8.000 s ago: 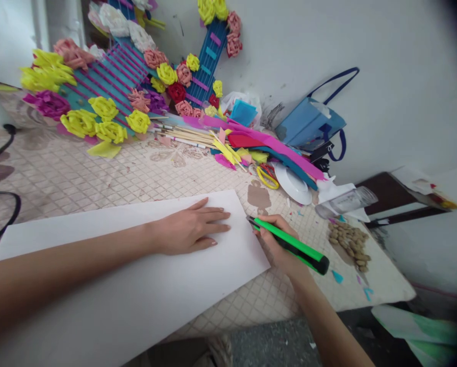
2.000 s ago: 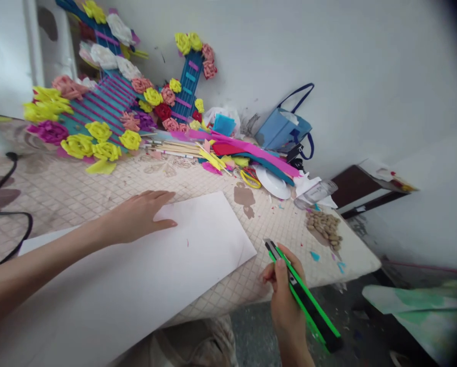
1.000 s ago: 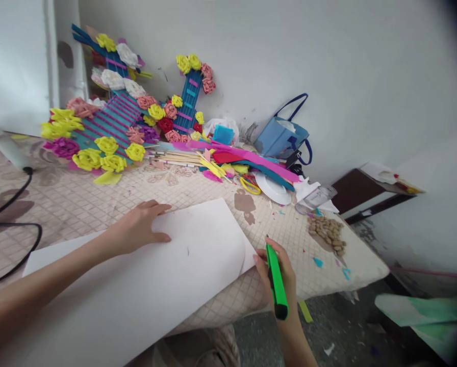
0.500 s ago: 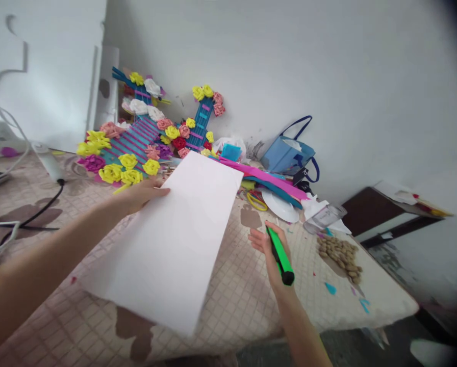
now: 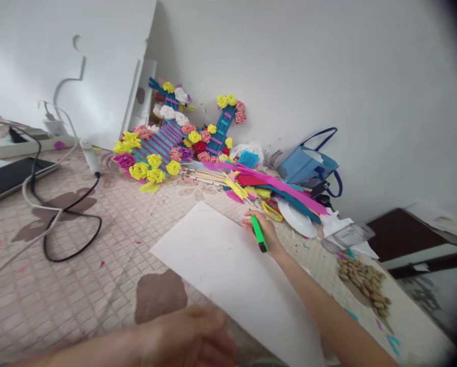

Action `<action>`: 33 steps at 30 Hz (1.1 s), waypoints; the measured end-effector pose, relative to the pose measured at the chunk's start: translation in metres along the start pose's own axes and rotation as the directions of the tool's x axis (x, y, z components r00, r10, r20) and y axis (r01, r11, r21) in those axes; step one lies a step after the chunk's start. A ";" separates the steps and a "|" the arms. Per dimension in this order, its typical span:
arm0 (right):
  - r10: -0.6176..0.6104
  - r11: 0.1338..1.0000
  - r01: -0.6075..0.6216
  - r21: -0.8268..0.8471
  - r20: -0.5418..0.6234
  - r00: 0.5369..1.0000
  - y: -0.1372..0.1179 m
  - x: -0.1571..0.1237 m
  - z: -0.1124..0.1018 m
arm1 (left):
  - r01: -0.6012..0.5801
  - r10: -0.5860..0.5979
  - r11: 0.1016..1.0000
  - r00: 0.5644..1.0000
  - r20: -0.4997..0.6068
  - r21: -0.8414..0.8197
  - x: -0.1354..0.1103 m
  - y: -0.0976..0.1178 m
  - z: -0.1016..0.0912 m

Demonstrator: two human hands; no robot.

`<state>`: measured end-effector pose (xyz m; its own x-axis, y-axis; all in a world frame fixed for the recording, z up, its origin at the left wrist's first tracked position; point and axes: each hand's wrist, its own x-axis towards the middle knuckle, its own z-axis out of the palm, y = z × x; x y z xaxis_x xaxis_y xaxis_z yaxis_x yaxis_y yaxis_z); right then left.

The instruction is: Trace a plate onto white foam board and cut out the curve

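A large white sheet (image 5: pixel 232 265) lies flat and slantwise on the patterned tablecloth (image 5: pixel 98 285). My right hand (image 5: pixel 264 235) rests on the sheet's far right edge, closed around a green utility knife (image 5: pixel 258 233) whose tip points away from me. My left hand (image 5: pixel 190 336) is low in the picture, just left of the sheet's near part; it is smeared by motion and its fingers are not clear.
Blue frames with paper flowers (image 5: pixel 163 153) lean on the wall. Coloured paper strips (image 5: pixel 274 186), yellow scissors (image 5: pixel 272 210), a white plate (image 5: pixel 301 221), a blue bag (image 5: pixel 308 163), a tipped cup (image 5: pixel 347 235) and nuts (image 5: pixel 362 280) crowd the right. Cables (image 5: pixel 68 219) and a power strip (image 5: pixel 18 145) lie left.
The sheet was lifted, turned and now lies flat again at a new angle. My left hand left its far edge and dropped low. My right hand moved onto the sheet's far edge.
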<state>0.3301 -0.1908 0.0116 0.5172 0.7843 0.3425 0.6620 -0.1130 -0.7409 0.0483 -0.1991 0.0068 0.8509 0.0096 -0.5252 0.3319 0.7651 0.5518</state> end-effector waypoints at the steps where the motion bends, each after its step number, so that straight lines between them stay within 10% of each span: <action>1: 0.018 0.999 -0.019 0.033 0.039 0.999 -0.001 -0.004 0.004 | 0.024 -0.031 0.988 0.998 0.048 0.152 -0.008 -0.002 0.002; 3: 0.036 0.994 -0.051 0.095 0.152 0.988 -0.002 -0.010 0.009 | -0.133 0.068 0.818 0.988 0.135 0.560 -0.021 0.005 0.001; 6: 0.025 0.998 -0.035 0.046 0.212 0.977 -0.001 -0.017 0.011 | -0.373 0.434 0.189 0.861 0.264 0.908 -0.024 0.027 -0.011; 9: 0.012 1.000 -0.007 -0.021 0.245 0.969 -0.004 -0.021 0.012 | -0.387 0.462 -0.317 0.734 0.497 0.866 -0.007 0.036 -0.030; 12: 0.011 1.000 -0.015 0.012 0.269 0.963 -0.010 -0.022 0.016 | -0.293 0.451 -0.507 0.711 0.539 0.811 0.007 0.029 -0.043; 17: -0.042 0.997 0.016 0.078 0.348 0.937 -0.023 -0.010 0.034 | -0.109 0.516 -0.606 0.700 0.494 0.788 0.011 0.014 -0.033; 24: -0.241 0.967 0.157 0.201 0.518 0.821 -0.033 0.014 0.069 | -0.040 0.595 -0.508 0.706 0.384 0.861 0.017 0.005 -0.008; 33: -0.267 0.931 0.123 0.344 0.411 0.872 -0.057 -0.011 0.066 | -0.263 0.502 -0.473 0.704 0.503 0.841 -0.037 0.057 -0.069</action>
<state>0.2513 -0.1524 0.0120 0.0509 0.9645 0.2590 0.4935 0.2012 -0.8462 0.0075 -0.1114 0.0134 0.9702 0.0668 0.2327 -0.0388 -0.9059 0.4216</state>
